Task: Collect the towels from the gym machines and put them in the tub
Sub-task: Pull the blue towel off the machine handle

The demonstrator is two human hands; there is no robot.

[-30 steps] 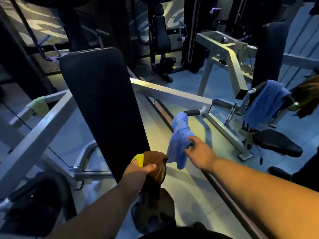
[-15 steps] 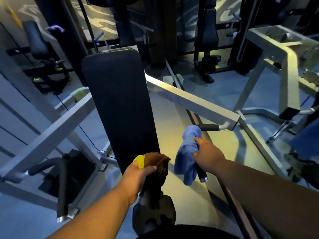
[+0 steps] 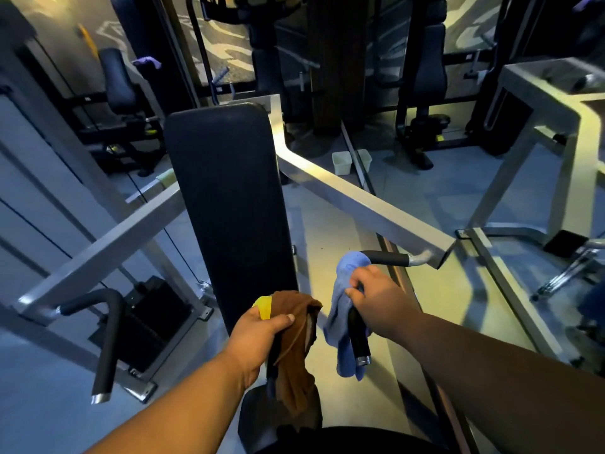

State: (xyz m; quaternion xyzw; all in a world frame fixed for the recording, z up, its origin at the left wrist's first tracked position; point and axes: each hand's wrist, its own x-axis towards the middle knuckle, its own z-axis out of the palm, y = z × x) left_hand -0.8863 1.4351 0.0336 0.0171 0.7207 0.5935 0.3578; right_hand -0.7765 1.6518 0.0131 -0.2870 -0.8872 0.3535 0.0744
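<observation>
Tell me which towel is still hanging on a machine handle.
The blue towel, draped over the black handle and gripped by the right hand. The brown towel and yellow towel are off the machines, bunched in the left hand.

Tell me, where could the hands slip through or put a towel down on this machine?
Open floor lies between the back pad and the slanted frame beam. The pad's face is bare too. It is crowded low down: the left hand grips a brown towel, and the right hand holds the blue towel on the handle.
</observation>
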